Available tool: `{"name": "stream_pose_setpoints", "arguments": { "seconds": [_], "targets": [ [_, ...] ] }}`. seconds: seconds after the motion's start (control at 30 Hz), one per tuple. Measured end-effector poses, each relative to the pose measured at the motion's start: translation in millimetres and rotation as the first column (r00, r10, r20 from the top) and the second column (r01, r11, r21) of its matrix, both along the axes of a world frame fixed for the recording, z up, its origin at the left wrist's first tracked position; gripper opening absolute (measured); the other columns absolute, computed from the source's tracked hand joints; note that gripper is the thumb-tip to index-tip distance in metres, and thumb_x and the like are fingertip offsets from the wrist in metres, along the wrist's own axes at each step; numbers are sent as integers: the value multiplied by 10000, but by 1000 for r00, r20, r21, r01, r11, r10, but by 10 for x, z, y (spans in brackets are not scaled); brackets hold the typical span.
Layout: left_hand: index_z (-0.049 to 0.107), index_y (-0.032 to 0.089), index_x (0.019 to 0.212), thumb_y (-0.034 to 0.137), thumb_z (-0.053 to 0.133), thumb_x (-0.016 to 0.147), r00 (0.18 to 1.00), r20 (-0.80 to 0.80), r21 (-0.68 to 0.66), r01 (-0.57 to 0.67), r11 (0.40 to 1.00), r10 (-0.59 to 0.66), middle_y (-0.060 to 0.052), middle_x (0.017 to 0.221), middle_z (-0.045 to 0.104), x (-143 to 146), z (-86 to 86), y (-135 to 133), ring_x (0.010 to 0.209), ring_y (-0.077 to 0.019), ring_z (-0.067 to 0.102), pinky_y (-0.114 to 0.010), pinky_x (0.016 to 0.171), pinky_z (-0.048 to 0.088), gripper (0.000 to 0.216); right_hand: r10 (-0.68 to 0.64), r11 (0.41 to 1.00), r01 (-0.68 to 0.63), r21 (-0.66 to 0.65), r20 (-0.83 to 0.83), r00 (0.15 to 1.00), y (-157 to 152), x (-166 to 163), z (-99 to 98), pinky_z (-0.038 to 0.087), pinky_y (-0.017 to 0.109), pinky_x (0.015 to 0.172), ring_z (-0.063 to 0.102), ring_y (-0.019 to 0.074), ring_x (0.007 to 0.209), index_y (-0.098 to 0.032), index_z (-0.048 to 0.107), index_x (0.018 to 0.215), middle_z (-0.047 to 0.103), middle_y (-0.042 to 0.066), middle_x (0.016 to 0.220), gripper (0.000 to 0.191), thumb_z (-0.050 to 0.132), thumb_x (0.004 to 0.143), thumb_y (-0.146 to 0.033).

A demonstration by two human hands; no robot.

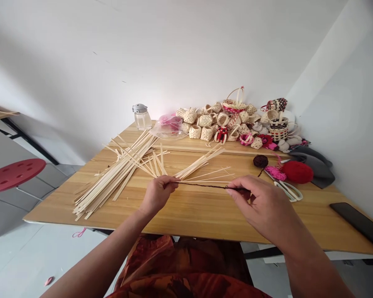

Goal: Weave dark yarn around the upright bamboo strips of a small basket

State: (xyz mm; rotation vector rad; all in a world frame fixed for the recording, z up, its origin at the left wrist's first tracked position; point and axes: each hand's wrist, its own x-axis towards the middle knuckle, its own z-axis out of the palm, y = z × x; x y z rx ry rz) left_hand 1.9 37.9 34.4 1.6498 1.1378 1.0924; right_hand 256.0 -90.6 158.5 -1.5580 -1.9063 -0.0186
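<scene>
A dark brown strand of yarn (202,185) runs nearly straight between my two hands, just above the table. My left hand (158,193) pinches one end between thumb and fingers. At the other end, my right hand (262,203) is closed on the same strand, and part of it disappears inside the fingers. Beyond my right hand sits a dark brown yarn ball (260,161) with a tail trailing toward that hand. Several thin pale strips (199,163) fan out on the table behind the strand, close to my left hand.
A thick pile of pale strips (118,178) lies left on the wooden table (186,211). Small woven baskets (205,120) are heaped against the wall beside a glass jar (142,118). To the right are red yarn (297,171), white-handled scissors (290,191) and a black phone (359,223).
</scene>
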Motion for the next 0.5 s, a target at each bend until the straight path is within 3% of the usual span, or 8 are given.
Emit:
{"name": "stream_pose_setpoints", "arguments": {
  "seconds": [0.5],
  "targets": [
    [796,242,918,256,639,834,990,-140,203,7,979,22,-59,944,763,60,56,-56,938,-236,694,-351,882,541,179,-10,949,-45,312,172,985,-37,29,156,506,320,817,666,191,858,-218,661,976,718,39,904,132,576,936,-125]
  ]
}}
